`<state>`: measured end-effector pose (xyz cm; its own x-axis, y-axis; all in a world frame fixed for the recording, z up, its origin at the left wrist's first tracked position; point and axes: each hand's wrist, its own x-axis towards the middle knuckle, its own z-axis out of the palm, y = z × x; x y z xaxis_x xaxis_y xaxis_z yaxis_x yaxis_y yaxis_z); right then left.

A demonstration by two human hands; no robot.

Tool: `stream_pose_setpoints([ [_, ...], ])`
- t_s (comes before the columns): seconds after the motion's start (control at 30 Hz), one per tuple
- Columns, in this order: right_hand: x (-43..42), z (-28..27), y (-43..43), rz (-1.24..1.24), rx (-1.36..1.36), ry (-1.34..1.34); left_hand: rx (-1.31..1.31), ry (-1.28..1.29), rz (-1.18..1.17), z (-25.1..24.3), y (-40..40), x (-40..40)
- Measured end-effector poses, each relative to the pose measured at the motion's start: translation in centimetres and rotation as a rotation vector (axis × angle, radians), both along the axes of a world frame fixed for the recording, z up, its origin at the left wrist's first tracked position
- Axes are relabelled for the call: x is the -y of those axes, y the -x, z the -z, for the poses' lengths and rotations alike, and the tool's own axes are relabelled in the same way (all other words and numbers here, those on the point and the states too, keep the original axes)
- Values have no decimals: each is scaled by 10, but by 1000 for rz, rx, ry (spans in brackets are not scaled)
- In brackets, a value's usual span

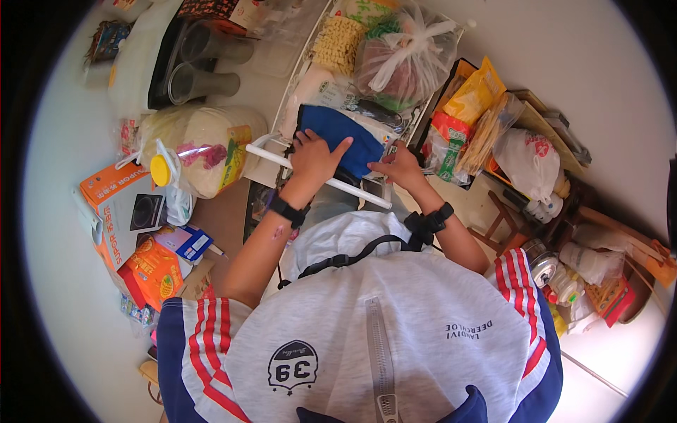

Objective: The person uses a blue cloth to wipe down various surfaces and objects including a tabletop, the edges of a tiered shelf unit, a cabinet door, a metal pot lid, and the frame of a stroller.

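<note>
A dark blue piece of cloth (344,132) with a black edge lies over packages at the near end of a white-framed rack (288,87). My left hand (316,158) rests on the cloth's left part, fingers spread and thumb pointing away to the right. At the cloth's lower right edge is my right hand (402,165), its thumb against the edge and its other fingers bent. Whether these fingers pinch the cloth is not clear. A white bar (359,193) crosses beneath my left wrist, between the cloth and my body.
Farther along the rack are a knotted clear plastic bag (404,63) and a block of dried noodles (338,46). Left stand a large jug with a yellow cap (161,170) and an orange cooker box (119,201). Right are food packets (465,106) and a white bag (529,158).
</note>
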<state>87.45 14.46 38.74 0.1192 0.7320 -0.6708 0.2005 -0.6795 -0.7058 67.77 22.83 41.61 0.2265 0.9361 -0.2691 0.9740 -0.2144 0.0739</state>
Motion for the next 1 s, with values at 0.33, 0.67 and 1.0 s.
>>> stream_pose_setpoints([
  [0.33,4,34,0,-152,-145,-28,194,263,-75,-2,-34,5],
  [0.67,14,8,-7,-43,-367,-142,379,215,192,-19,-70,47],
  [1.0,30,-41,-29,93,-490,35,777,417,241,-26,-68,32],
])
